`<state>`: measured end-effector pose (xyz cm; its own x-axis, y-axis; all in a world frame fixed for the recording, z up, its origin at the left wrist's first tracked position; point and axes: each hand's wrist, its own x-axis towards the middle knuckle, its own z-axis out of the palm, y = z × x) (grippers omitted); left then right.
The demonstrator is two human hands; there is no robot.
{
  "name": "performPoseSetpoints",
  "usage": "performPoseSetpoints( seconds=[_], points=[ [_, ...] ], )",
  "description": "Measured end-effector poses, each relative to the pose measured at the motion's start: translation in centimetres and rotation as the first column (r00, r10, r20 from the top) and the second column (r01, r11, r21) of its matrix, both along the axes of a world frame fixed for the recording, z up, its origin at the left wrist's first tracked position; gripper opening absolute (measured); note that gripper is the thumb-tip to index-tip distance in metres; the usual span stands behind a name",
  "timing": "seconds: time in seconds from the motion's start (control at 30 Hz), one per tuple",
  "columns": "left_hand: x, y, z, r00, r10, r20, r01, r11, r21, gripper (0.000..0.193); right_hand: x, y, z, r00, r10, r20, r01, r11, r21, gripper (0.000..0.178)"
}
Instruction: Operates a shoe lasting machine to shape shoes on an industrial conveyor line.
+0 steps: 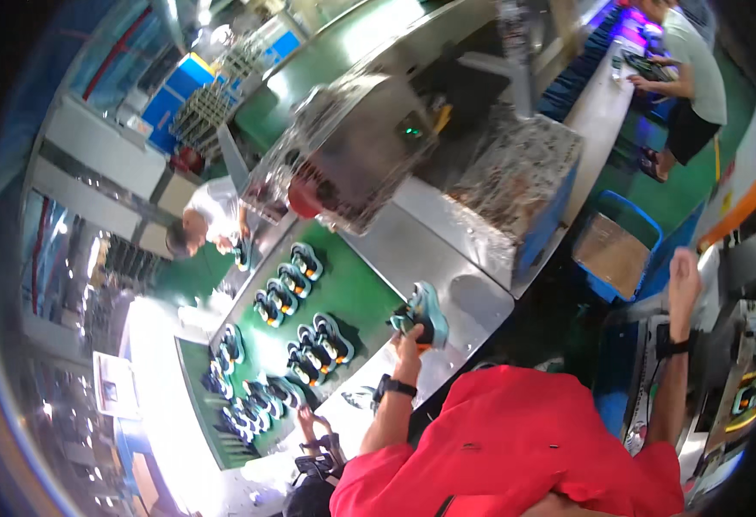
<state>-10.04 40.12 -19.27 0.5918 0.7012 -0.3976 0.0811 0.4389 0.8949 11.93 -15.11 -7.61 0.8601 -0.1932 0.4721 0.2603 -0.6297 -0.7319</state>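
a green factory floor (pixel 688 194) under bright light, with a steel table (pixel 447 258) beside a blue crate (pixel 623 250)

single head fisheye cam, tilted view down from above onto conveyor belt (pixel 356 297) w/ steel table (pixel 447 258) close below.

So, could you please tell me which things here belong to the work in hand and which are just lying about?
In hand:
- shoe, held in left hand
- metal table
- shoes on green belt

Lying about:
- blue crate
- foil-wrapped box
- right hand, raised, holding nothing
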Motion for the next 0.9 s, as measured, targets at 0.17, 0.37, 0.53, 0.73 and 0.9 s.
performPoseSetpoints(
  seconds=[0.17,0.37,0.53,0.73,0.9],
  points=[
    [0.1,13.0,-6.0,0.951,0.273,-0.143,-0.259,0.960,0.105,0.024,10.2,17.1,16.9,0.899,0.390,0.198,-0.389,0.920,-0.047,0.023],
    [-2.3,21.8,-15.3,0.851,0.449,-0.274,-0.182,0.739,0.648,0.079,24.1,36.9,28.1,0.847,0.448,0.287,-0.349,0.875,-0.334,0.053],
    [-5.8,21.6,-18.5,0.520,0.409,-0.750,0.205,0.793,0.574,0.093,36.7,50.0,29.7,0.955,0.252,0.157,-0.099,0.768,-0.633,0.087],
    [-1.2,19.9,-13.5,0.585,0.437,-0.683,0.086,0.805,0.588,0.080,49.5,54.3,31.1,0.814,0.441,-0.378,-0.578,0.554,-0.599,0.061],
    [1.9,20.3,-15.2,0.566,0.541,-0.621,-0.064,0.780,0.622,0.082,61.7,53.1,33.5,0.685,0.631,-0.363,-0.682,0.382,-0.624,0.059]
  ],
)
